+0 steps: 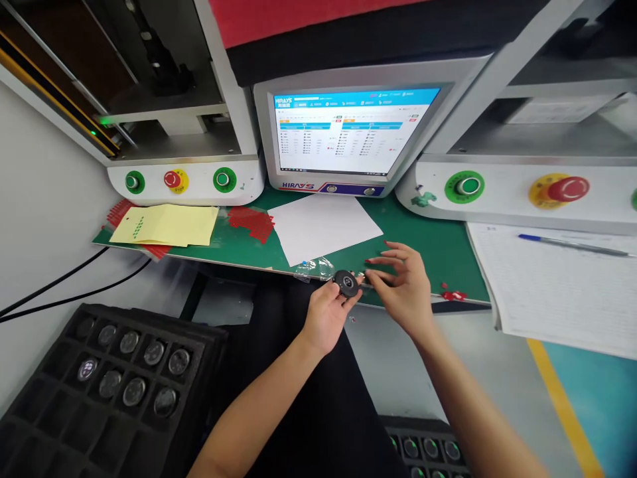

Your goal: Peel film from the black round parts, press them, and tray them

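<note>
My left hand (pixel 324 318) grips a round black disc-shaped part (pixel 347 283) with a lens-like centre, fingers around its rim. Close to its right side is my right hand (pixel 405 285). Thumb and index finger there come together in a pinch, while the other fingers stretch out. Whatever sits between those fingertips is too small to name. Under both hands runs the front edge of the green tabletop (pixel 418 232). Small pieces of clear film (pixel 313 268) lie at that edge, just left of the disc.
White paper (pixel 323 226), red stickers (pixel 251 223) and yellow sheets (pixel 166 224) lie on the tabletop. A monitor (pixel 348 133) stands behind, between button panels. A black foam tray (pixel 114 425) holds several round parts at lower left. A pen (pixel 572 245) rests on papers (pixel 572 292) at right.
</note>
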Tool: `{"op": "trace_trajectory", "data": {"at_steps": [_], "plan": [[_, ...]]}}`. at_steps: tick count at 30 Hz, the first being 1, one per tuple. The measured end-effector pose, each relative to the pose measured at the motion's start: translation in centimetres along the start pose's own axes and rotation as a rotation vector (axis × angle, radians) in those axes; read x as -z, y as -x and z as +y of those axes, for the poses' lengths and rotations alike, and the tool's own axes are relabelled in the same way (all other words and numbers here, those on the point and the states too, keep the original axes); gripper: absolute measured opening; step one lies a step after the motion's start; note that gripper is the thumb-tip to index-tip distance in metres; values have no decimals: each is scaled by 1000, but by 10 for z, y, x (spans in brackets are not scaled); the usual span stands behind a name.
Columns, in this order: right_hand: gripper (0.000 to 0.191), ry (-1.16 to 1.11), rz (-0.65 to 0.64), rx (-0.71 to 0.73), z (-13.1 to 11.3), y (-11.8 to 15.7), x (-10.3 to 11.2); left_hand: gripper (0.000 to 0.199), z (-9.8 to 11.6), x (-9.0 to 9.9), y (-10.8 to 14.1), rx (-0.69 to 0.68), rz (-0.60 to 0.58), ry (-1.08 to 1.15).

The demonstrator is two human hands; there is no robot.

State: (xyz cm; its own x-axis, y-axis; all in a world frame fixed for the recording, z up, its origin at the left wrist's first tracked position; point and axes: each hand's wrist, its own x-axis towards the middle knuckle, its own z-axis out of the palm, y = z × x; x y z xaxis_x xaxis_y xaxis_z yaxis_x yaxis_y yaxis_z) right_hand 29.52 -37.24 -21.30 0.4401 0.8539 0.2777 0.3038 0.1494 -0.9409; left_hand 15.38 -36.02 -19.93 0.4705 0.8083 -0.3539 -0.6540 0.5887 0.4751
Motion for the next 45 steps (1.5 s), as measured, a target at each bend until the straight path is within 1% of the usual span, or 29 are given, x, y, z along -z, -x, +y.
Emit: {"op": "trace_trajectory", "data": {"at_steps": [4, 7, 10, 12, 14, 16, 18, 20, 23, 26, 28, 30, 31, 32, 33, 34, 35, 36, 37, 38, 39, 41, 42, 45], "plan": [[28, 103, 36, 41, 3, -3, 6, 34, -3, 1, 0, -2, -13, -25], [28, 181, 138, 89, -5, 2, 10, 38, 2, 0, 6, 5, -24, -39], [33, 130, 229, 117, -32, 21, 10, 47, 12, 1, 25, 24, -110, -95], [32, 3, 237, 95, -58, 42, 8, 53, 20, 2, 43, 40, -169, -152], [31, -152, 227, 35, -84, 64, 6, 57, 27, 3, 64, 29, -199, -208], [31, -307, 195, -68, -106, 85, 3, 59, 32, 5, 85, -29, -213, -262], [31, -456, 117, -201, -121, 102, 1, 57, 36, 6, 104, -129, -232, -328], [29, -576, 19, -328, -130, 115, -2, 53, 40, 7, 121, -248, -249, -427], [32, -696, -38, -466, -138, 129, -7, 47, 43, 9, 139, -439, -247, -637], [39, -762, -51, -547, -142, 139, -10, 46, 43, 10, 151, -578, -234, -811], [43, -787, -43, -575, -145, 143, -10, 47, 42, 10, 157, -621, -243, -859], [46, -784, -15, -552, -149, 145, -8, 47, 42, 10, 161, -643, -254, -855], [47, -766, 4, -510, -152, 145, -7, 46, 43, 10, 163, -624, -253, -830], [48, -737, 22, -452, -155, 145, -4, 42, 44, 11, 164, -569, -248, -784], [50, -699, 32, -386, -159, 144, -2, 36, 45, 13, 164, -470, -244, -721], [51, -658, 26, -324, -163, 143, 1, 30, 47, 15, 164, -330, -249, -644], [54, -618, 0, -274, -167, 142, 4, 30, 49, 17, 164, -168, -268, -561], [56, -584, -57, -241, -171, 141, 7, 37, 51, 19, 163, -7, -303, -484], [58, -557, -143, -227, -174, 139, 10, 47, 54, 21, 162, 126, -341, -421], [60, -537, -247, -226, -176, 138, 12, 54, 56, 23, 162, 232, -380, -383], [62, -523, -354, -233, -178, 136, 15, 58, 59, 23, 161, 312, -414, -374], [67, -508, -542, -254, -178, 134, 20, 54, 65, 23, 160, 416, -458, -417], [71, -509, -613, -266, -178, 134, 22, 50, 68, 21, 159, 454, -476, -445], [77, -533, -749, -298, -176, 134, 26, 49, 73, 15, 159, 571, -537, -482]]}}
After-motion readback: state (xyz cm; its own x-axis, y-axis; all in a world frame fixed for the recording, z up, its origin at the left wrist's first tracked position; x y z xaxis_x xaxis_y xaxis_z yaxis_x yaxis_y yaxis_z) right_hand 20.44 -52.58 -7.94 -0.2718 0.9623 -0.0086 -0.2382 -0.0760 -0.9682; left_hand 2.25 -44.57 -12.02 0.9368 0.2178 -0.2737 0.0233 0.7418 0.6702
